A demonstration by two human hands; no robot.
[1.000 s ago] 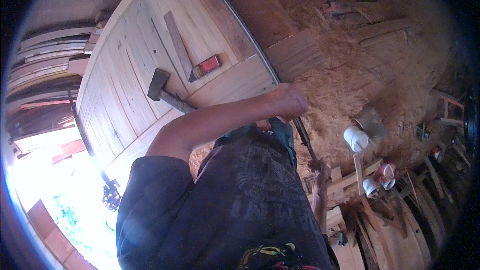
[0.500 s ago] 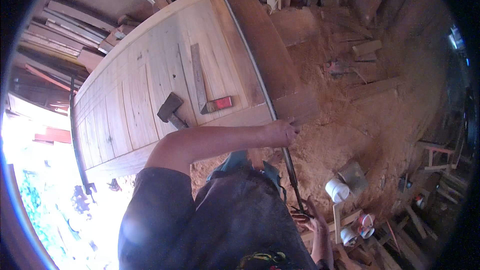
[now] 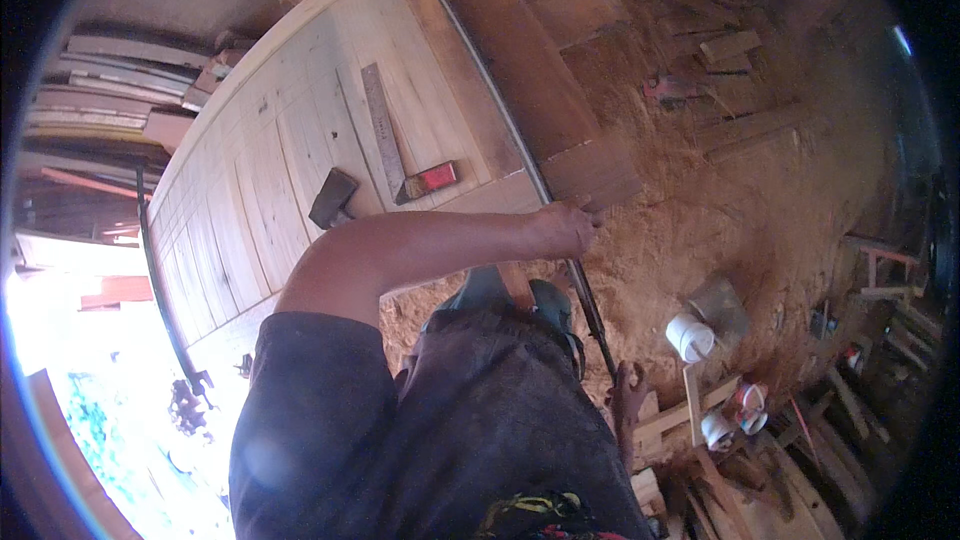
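Observation:
A long dark bar clamp [image 3: 487, 85] lies across a large wooden panel [image 3: 300, 170] made of pale boards with a darker board along its right side. My left hand [image 3: 563, 231] is closed around the clamp's bar just past the panel's near edge, with the forearm stretched across in front of me. At the bar's near end, by my right side, my right hand [image 3: 627, 392] is curled closed about the clamp's end; the handle itself is hidden there. On the panel rest a mallet [image 3: 333, 197] with a dark block head and a try square [image 3: 385, 135] with a reddish stock.
Another bar clamp [image 3: 165, 290] spans the panel's left end. Sawdust covers the ground, with a red power tool [image 3: 672, 90] and wood offcuts [image 3: 730, 45] on it. White buckets [image 3: 690, 338] and scrap boards [image 3: 720, 490] lie to my right. Stacked planks [image 3: 130, 90] stand behind.
My right hand's fingers, spread at the clamp's end before, are now curled in. My left hand keeps its hold on the bar. The whole view has shifted slightly.

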